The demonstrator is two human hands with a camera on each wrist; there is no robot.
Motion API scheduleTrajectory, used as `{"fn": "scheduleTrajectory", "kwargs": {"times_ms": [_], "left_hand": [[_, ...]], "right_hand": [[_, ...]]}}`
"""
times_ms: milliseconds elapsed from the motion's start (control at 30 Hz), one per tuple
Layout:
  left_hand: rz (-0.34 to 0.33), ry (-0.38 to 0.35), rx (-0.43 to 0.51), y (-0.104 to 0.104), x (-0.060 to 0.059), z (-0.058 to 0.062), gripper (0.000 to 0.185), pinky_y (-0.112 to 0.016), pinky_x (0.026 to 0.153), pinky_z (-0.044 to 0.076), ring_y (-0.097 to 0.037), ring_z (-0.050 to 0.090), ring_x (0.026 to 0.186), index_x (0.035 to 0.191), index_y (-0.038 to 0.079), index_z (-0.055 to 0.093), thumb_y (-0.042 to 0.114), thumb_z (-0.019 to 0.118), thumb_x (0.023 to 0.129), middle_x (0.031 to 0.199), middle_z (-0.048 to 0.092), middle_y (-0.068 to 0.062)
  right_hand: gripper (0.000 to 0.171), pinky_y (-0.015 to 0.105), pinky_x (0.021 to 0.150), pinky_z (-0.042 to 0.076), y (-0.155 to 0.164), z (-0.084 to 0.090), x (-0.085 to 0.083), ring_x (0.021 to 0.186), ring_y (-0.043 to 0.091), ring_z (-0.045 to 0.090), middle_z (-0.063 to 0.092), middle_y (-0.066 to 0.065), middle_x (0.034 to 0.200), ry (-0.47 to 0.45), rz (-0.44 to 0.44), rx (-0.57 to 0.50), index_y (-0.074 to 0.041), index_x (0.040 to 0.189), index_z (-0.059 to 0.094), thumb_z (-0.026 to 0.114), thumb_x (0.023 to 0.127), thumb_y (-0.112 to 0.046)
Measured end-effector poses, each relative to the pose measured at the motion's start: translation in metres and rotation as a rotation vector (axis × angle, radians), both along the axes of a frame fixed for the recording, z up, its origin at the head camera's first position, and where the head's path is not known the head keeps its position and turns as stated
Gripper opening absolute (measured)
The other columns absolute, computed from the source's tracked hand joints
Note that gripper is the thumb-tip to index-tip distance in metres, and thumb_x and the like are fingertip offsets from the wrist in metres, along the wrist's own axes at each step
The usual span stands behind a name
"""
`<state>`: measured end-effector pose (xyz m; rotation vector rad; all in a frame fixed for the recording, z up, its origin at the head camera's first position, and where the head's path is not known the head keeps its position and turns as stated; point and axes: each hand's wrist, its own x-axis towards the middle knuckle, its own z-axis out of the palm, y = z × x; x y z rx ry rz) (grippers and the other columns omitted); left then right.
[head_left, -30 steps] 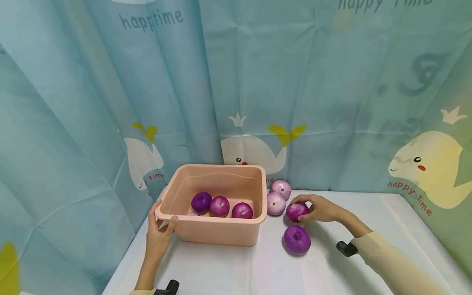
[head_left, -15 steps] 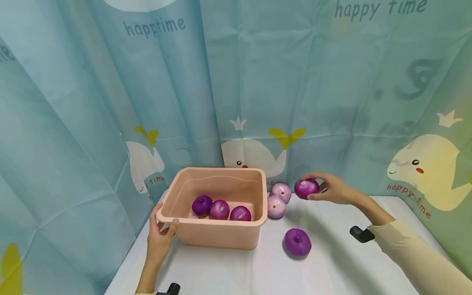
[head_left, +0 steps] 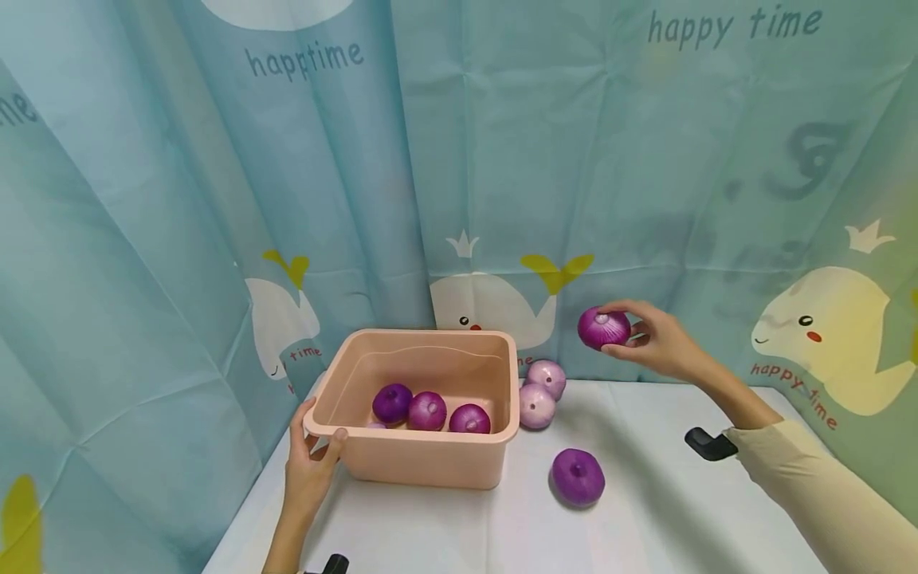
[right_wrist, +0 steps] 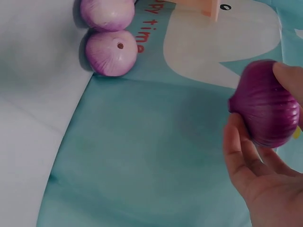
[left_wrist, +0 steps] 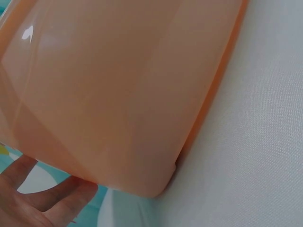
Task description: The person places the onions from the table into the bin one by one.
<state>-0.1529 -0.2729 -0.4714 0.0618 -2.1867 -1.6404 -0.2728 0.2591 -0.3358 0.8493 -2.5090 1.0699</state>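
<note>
My right hand [head_left: 663,344] holds a purple onion [head_left: 604,328] in the air above the table's back edge. The right wrist view shows the same onion [right_wrist: 265,105] between thumb and fingers. My left hand [head_left: 308,470] grips the front left corner of a pink plastic box [head_left: 423,462], thumb on the front and fingers along the left side. Inside the box lie a dark purple onion [head_left: 392,403], two brighter ones [head_left: 427,411] and a pale one mostly hidden by the front wall. In the left wrist view, fingers [left_wrist: 71,201] touch the box's wall [left_wrist: 109,109].
Two pale onions [head_left: 536,406] sit against the box's right side, near the curtain [head_left: 645,199]. A purple onion [head_left: 577,477] rests alone on the white table [head_left: 531,534], right of the box. The curtain hangs behind and beside the table.
My right hand has lifted the purple onion off the table, up and slightly to the right. My left hand stays on the box corner. The view has tilted slightly.
</note>
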Motion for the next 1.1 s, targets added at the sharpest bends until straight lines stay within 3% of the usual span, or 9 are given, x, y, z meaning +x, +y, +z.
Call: {"fn": "scheduleTrajectory", "kwargs": {"times_ms": [267,333,400,533,633,767,1100], "left_hand": [[-0.012,0.002,0.017,0.0,0.0,0.001,0.076,-0.022,0.079,0.057,-0.045,0.054,0.124,0.163,0.026,0.017,0.017,0.062,0.103,0.164,0.028,-0.018],[-0.009,0.0,0.009,0.0,0.0,0.002,0.076,-0.021,0.079,0.057,-0.04,0.054,0.125,0.163,0.026,0.017,0.017,0.062,0.103,0.164,0.028,-0.017],[-0.001,0.001,0.001,0.0,0.0,0.002,0.075,-0.021,0.079,0.057,-0.025,0.057,0.123,0.163,0.026,0.018,0.017,0.063,0.103,0.164,0.029,-0.015],[0.002,0.004,0.0,0.001,0.0,0.001,0.076,-0.018,0.078,0.056,-0.025,0.056,0.125,0.163,0.026,0.018,0.016,0.063,0.103,0.164,0.029,-0.015],[0.0,0.002,0.004,0.001,0.0,0.001,0.076,-0.019,0.079,0.056,-0.042,0.052,0.129,0.163,0.027,0.018,0.017,0.063,0.103,0.164,0.028,-0.015],[0.006,-0.002,0.005,0.001,0.001,0.001,0.076,-0.017,0.08,0.055,-0.039,0.05,0.131,0.163,0.026,0.018,0.017,0.063,0.103,0.165,0.028,-0.014],[0.009,0.02,-0.008,0.001,0.0,0.002,0.076,-0.009,0.08,0.05,-0.041,0.044,0.139,0.163,0.025,0.02,0.015,0.064,0.102,0.165,0.028,-0.013]], "right_hand": [[0.054,0.021,0.073,0.058,-0.001,0.003,0.001,0.09,0.028,0.071,0.057,0.013,0.133,0.016,-0.049,0.01,-0.013,0.133,0.063,0.087,0.084,-0.014],[0.054,0.021,0.073,0.058,-0.001,0.002,0.001,0.091,0.029,0.071,0.057,0.013,0.134,0.012,-0.046,0.013,-0.013,0.133,0.063,0.086,0.084,-0.014],[0.054,0.021,0.074,0.058,-0.002,0.002,0.0,0.092,0.029,0.071,0.056,0.014,0.134,0.004,-0.04,0.013,-0.013,0.133,0.063,0.086,0.084,-0.012],[0.055,0.021,0.075,0.059,-0.007,0.005,-0.001,0.091,0.028,0.071,0.057,0.015,0.134,-0.009,-0.008,0.013,-0.012,0.133,0.064,0.087,0.083,-0.009],[0.054,0.028,0.075,0.061,-0.016,0.011,-0.005,0.088,0.024,0.071,0.06,0.014,0.132,-0.003,0.034,0.044,-0.011,0.132,0.065,0.088,0.083,-0.013],[0.053,0.038,0.074,0.063,-0.033,0.02,-0.015,0.084,0.02,0.071,0.062,0.011,0.128,0.008,0.089,0.1,-0.012,0.129,0.066,0.089,0.082,-0.015],[0.05,0.042,0.079,0.062,-0.093,0.047,-0.034,0.09,0.021,0.071,0.065,0.009,0.122,-0.038,0.178,0.228,-0.017,0.127,0.067,0.088,0.081,-0.015]]}}
